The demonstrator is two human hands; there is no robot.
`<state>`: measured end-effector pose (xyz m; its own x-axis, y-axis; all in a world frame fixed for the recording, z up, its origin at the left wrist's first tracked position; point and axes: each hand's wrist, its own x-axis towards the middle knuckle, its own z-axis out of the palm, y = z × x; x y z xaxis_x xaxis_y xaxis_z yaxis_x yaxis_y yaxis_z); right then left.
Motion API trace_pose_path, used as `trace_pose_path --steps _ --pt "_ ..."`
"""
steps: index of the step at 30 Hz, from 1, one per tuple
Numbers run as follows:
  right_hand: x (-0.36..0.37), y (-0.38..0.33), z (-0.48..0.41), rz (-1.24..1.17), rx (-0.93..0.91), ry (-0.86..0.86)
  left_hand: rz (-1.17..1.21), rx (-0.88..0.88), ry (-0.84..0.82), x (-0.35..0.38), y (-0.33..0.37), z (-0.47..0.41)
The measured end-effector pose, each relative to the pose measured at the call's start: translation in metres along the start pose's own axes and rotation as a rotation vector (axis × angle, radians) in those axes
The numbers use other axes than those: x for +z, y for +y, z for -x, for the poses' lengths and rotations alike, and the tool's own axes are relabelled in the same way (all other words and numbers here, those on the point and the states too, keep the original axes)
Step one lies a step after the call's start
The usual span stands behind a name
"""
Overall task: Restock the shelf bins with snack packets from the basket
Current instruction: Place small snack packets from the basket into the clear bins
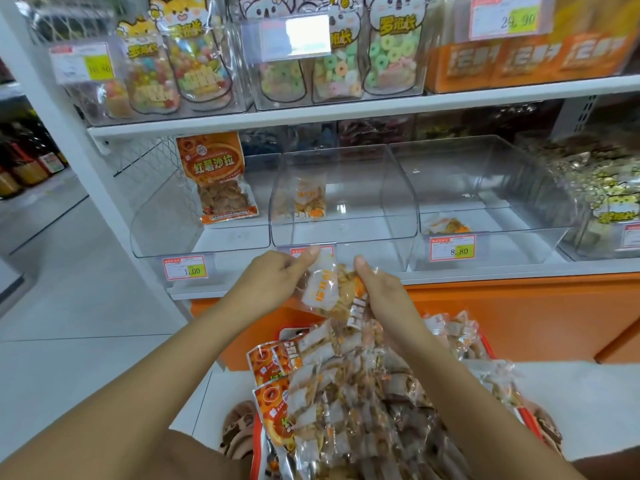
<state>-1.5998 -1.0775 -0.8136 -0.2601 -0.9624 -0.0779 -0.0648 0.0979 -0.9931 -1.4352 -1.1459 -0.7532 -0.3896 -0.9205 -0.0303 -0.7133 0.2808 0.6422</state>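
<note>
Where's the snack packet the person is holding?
Head view, centre: both the left hand and right hand hold the snack packet, just below the middle clear bin and above the basket.

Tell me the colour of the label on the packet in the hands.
The label on the packet is white with orange lettering; the head view shows it best.

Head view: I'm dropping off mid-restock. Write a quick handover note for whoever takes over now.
Left hand: grips one end of the held packets.
Right hand: grips the other end, just in front of the middle bin.
Basket: below the hands, piled high with packets.
Done: little. The left bin, middle bin and right bin are nearly bare.
Left: drop the held packets in, probably into the middle bin, then keep emptying the basket.
</note>
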Motion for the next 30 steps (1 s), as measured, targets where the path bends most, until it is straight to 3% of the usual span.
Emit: trace_pose_path --steps 3,7,9,13,18,22,25,30 --pt "0.003 -0.017 -0.003 0.038 -0.088 0.110 0.207 0.035 0.164 0.005 0.007 -0.001" --pt "-0.003 -0.036 -0.004 -0.201 -0.055 0.155 0.443 0.064 0.347 -0.005 0.015 -0.003" --pt "-0.007 -0.039 -0.008 -0.211 -0.062 0.170 0.519 0.072 0.346 -0.011 0.015 -0.008" --pt "-0.009 -0.046 -0.017 0.012 -0.085 0.187 0.518 0.097 0.242 -0.006 0.015 -0.015" --pt "-0.004 -0.050 -0.033 0.073 -0.109 0.166 0.444 0.181 0.354 0.001 0.016 -0.027" --pt "-0.011 -0.059 -0.044 -0.057 -0.070 -0.046 0.450 0.180 0.419 -0.007 0.015 -0.043" --pt "-0.023 -0.066 -0.063 0.210 -0.167 -0.239 0.378 0.202 0.423 -0.019 0.004 -0.058" --pt "-0.015 -0.098 -0.105 0.519 -0.172 -0.488 0.343 0.253 0.413 -0.030 -0.004 -0.082"
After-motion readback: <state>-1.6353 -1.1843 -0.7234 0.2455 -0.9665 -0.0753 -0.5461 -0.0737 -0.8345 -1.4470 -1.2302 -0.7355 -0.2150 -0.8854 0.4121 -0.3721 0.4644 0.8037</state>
